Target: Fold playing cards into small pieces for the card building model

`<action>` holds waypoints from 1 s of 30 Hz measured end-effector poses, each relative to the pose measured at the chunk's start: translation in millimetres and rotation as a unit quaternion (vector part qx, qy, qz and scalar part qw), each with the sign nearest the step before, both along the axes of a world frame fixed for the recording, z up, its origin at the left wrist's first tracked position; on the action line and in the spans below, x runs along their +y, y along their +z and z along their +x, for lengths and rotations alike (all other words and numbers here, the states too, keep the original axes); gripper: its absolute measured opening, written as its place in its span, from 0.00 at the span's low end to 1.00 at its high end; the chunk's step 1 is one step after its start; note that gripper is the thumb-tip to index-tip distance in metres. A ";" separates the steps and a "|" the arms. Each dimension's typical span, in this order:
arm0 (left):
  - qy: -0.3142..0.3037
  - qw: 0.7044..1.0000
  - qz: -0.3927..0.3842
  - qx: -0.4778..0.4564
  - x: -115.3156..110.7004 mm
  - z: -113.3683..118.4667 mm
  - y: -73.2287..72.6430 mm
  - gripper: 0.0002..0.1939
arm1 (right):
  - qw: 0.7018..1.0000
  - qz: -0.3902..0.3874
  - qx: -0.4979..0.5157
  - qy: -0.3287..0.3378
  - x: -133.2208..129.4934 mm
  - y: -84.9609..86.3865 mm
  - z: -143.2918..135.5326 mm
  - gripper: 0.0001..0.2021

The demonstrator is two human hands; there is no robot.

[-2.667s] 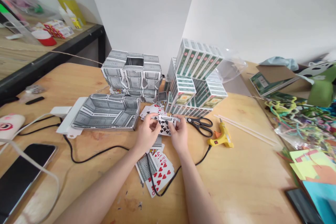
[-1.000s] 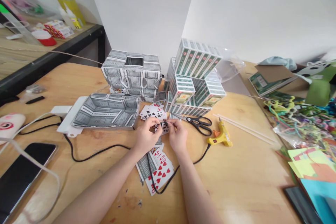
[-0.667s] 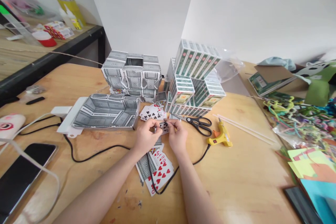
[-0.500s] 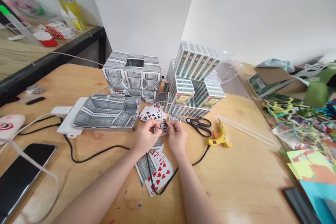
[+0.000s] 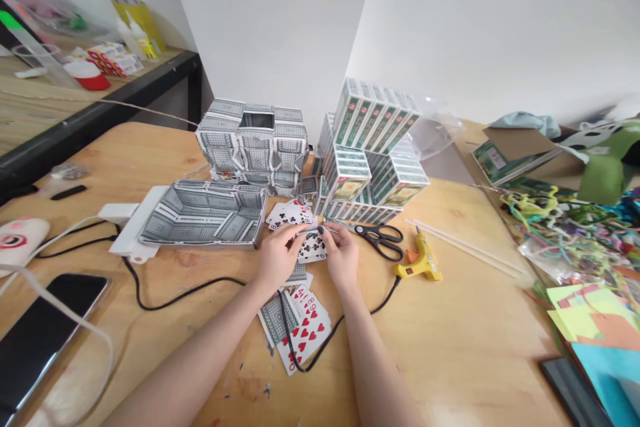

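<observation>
My left hand (image 5: 278, 256) and my right hand (image 5: 342, 256) meet over the middle of the table, fingers bent in a pinch. Between them is a playing card (image 5: 313, 247) with black clubs facing me, its upper edge gripped from both sides. A fan of club cards (image 5: 291, 213) lies just beyond my fingers. Nearer to me, a loose pile of heart cards (image 5: 309, 328) sits under a black cable. Black-handled scissors (image 5: 383, 240) rest right of my right hand, their blades partly behind it.
A yellow glue gun (image 5: 421, 260) lies at right near two clear glue sticks (image 5: 465, 250). Behind stand a block built from cards (image 5: 257, 147) and stacked card boxes (image 5: 375, 120). An open card-covered tray (image 5: 205, 217) is at left, a phone (image 5: 45, 340) near the left edge.
My fingers have shifted along the card's upper edge, and more of its club face shows below them. My right hand has moved slightly to the right. Other things stay put.
</observation>
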State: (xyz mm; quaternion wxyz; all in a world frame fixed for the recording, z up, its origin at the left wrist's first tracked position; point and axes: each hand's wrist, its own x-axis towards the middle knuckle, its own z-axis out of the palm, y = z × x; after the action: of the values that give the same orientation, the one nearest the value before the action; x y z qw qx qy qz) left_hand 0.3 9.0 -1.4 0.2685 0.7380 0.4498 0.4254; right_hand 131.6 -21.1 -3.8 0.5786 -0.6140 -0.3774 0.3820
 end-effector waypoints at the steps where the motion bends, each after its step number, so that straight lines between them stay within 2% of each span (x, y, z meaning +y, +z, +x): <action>1: 0.013 1.000 0.001 -0.005 0.9 -0.6 -0.8 0.11 | 1.000 0.000 0.011 0.013 0.3 -0.3 -0.6 0.13; 6: 0.068 0.997 -0.019 -0.028 1.9 -2.0 -2.1 0.12 | 0.999 0.017 -0.011 0.037 0.8 -4.6 -2.5 0.09; 10: 0.079 0.992 -0.077 -0.056 -0.6 -0.6 -1.6 0.12 | 0.999 0.016 -0.049 -0.011 0.7 -5.3 0.8 0.09; 13: 0.057 0.973 -0.175 -0.136 -2.2 1.7 -0.7 0.12 | 0.996 0.021 -0.066 -0.050 0.5 -3.3 4.3 0.11; 16: -0.003 0.921 -0.300 -0.247 -2.1 3.9 1.6 0.12 | 0.996 0.030 -0.068 -0.058 0.0 -1.3 5.6 0.11; 20: -0.108 0.812 -0.441 -0.366 0.1 5.0 7.0 0.12 | 0.995 0.038 -0.070 -0.054 -0.8 1.2 4.2 0.11; 23: -0.148 0.742 -0.517 -0.401 1.8 4.2 12.0 0.10 | 0.995 0.046 -0.066 -0.056 -1.1 3.4 2.9 0.11; 27: -0.198 0.691 -0.583 -0.379 2.1 1.2 17.4 0.10 | 0.996 0.057 -0.056 -0.050 -1.6 5.9 2.1 0.10; 30: -0.213 0.678 -0.591 -0.382 1.1 -1.2 17.7 0.12 | 0.996 0.059 -0.046 -0.051 -1.8 6.9 2.0 0.10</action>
State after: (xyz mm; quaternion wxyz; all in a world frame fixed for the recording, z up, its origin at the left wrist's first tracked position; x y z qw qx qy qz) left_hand -0.9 10.1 16.3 0.8806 0.2744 0.2966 0.2474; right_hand 133.6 -22.8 3.1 0.6143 -0.6141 -0.3935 0.3011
